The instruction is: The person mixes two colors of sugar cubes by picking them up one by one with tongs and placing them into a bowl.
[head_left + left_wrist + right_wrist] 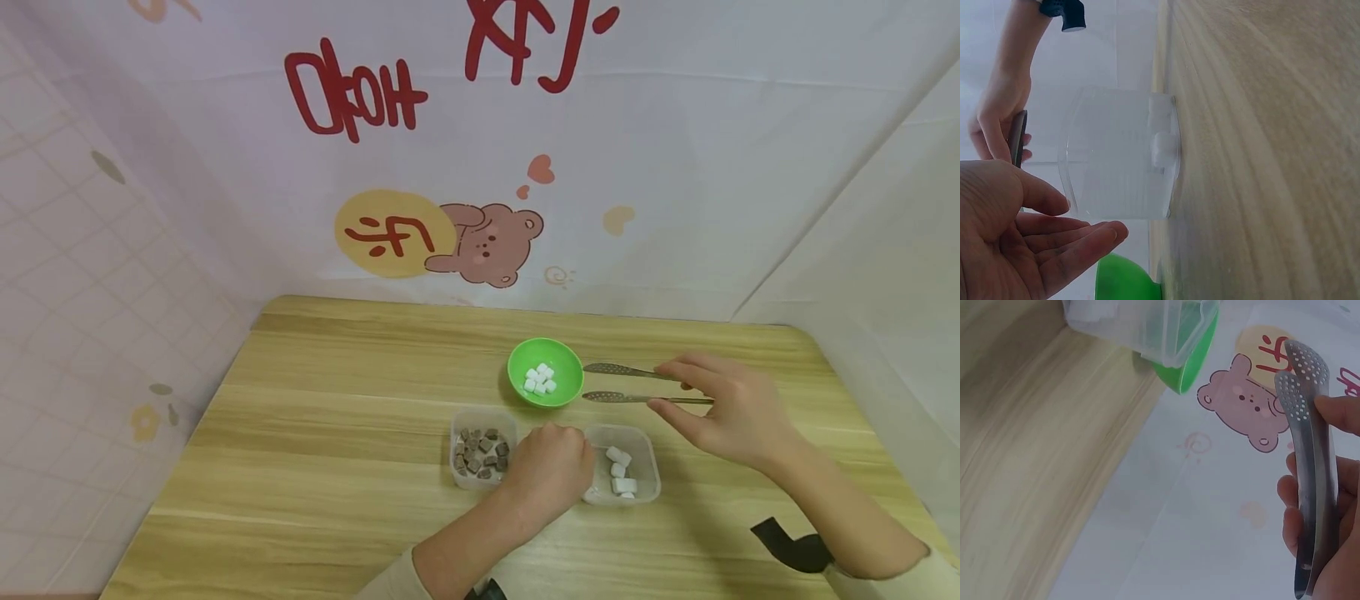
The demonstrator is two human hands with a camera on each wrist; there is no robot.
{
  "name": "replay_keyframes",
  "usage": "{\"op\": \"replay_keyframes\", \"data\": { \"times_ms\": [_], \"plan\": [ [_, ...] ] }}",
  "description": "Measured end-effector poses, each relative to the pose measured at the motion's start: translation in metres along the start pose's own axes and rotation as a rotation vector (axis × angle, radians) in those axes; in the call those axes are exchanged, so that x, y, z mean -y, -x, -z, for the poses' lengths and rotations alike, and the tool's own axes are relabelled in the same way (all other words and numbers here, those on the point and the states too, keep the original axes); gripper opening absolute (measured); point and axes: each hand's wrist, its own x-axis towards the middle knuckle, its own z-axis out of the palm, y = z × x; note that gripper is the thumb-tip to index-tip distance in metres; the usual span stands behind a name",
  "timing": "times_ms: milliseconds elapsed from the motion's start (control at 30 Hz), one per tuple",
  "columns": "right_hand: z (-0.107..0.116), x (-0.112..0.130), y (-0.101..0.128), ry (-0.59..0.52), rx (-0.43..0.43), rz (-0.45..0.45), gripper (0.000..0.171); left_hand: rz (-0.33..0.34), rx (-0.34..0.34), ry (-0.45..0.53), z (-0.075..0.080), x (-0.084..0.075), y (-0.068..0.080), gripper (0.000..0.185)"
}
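Note:
My right hand [731,408] grips metal tongs [617,397] with perforated tips, its thumb and fingers along the two arms. The tongs' tips stand apart, just right of the green bowl [557,353], which holds several small white cubes [540,379]. At the left side of a clear plastic container [648,457], my left hand [551,471] pinches the rim corner between thumb and fingers. Larger white blocks [623,485] lie in that container. The right wrist view shows the tongs [1313,462] from close by, with fingers wrapped about the arms.
Left of my left hand stands a second clear container [454,433] with several brown cubes [480,454]. Everything rests on a wood-grain table [337,400]. Behind it hangs a white curtain [675,167] with a printed bear [491,250] and red characters.

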Motion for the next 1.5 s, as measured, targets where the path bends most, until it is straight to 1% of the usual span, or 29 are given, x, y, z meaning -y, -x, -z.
{"op": "replay_keyframes", "data": {
  "times_ms": [100, 233, 367, 500, 533, 633, 733, 1033, 1167, 1367, 1500],
  "plan": [
    [0.009, 0.0, 0.004, 0.026, 0.022, 0.019, 0.054, -0.004, -0.006, -0.008, 0.001, 0.0, 0.0, 0.046],
    [0.021, 0.0, 0.008, 0.045, 0.078, 0.038, 0.053, 0.0, -0.008, -0.01, 0.0, -0.001, 0.0, 0.046],
    [0.029, -0.001, 0.011, 0.043, 0.117, 0.07, 0.052, 0.001, -0.012, -0.016, -0.001, -0.001, 0.0, 0.047],
    [0.032, 0.001, 0.015, 0.046, 0.189, 0.086, 0.026, 0.0, -0.011, -0.026, -0.001, -0.001, 0.0, 0.046],
    [0.031, 0.002, 0.016, 0.048, 0.214, 0.09, 0.025, -0.001, -0.011, -0.025, -0.001, -0.001, 0.0, 0.047],
    [0.027, 0.008, 0.018, 0.059, 0.288, 0.095, 0.033, -0.004, -0.011, -0.02, -0.001, -0.001, 0.0, 0.047],
    [0.021, 0.014, 0.019, 0.058, 0.346, 0.103, 0.033, -0.013, -0.019, -0.011, 0.0, -0.001, 0.0, 0.048],
    [0.006, 0.023, 0.014, 0.037, 0.471, 0.148, 0.029, -0.023, -0.019, -0.022, 0.001, -0.001, 0.001, 0.048],
    [-0.001, 0.025, 0.011, 0.034, 0.515, 0.177, 0.026, -0.027, -0.024, -0.043, 0.001, 0.0, 0.001, 0.047],
    [-0.011, 0.028, 0.009, 0.037, 0.538, 0.197, 0.03, -0.025, -0.012, -0.042, 0.0, 0.0, 0.001, 0.047],
    [-0.014, 0.028, 0.01, 0.027, 0.565, 0.203, 0.026, -0.038, -0.019, -0.062, 0.0, 0.0, 0.001, 0.047]
  ]
}}
